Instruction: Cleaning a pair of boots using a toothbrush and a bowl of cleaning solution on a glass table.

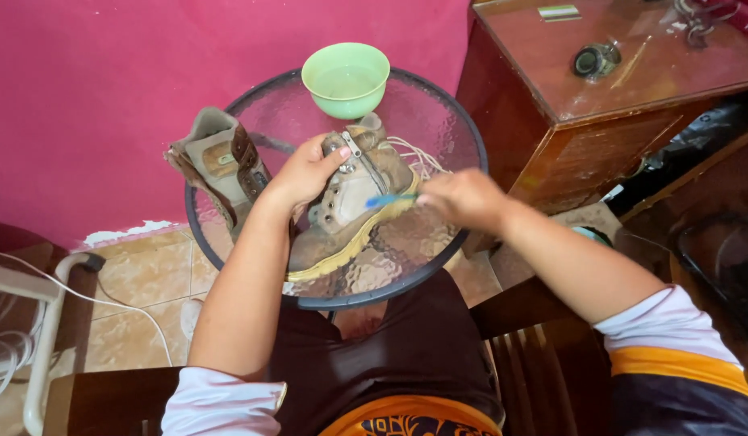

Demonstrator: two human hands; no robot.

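Observation:
A worn brown and tan boot (354, 206) with a yellowish sole lies on a round glass table (438, 137). My left hand (301, 173) grips the boot at its ankle opening, fingers inside the top. My right hand (463, 198) is blurred and holds a small blue brush (386, 199) against the boot's side near the sole. White laces (418, 157) trail from the boot onto the glass. A second, matching boot (221, 161) stands at the table's left edge. A light green bowl (346, 78) holding liquid sits at the far side of the table.
A dark wooden cabinet (600, 121) stands right of the table, with a small round object (596, 60) on top. A pink wall is behind. White cables (108, 303) and a white frame (43, 323) lie on the tiled floor at left. I sit on a wooden chair.

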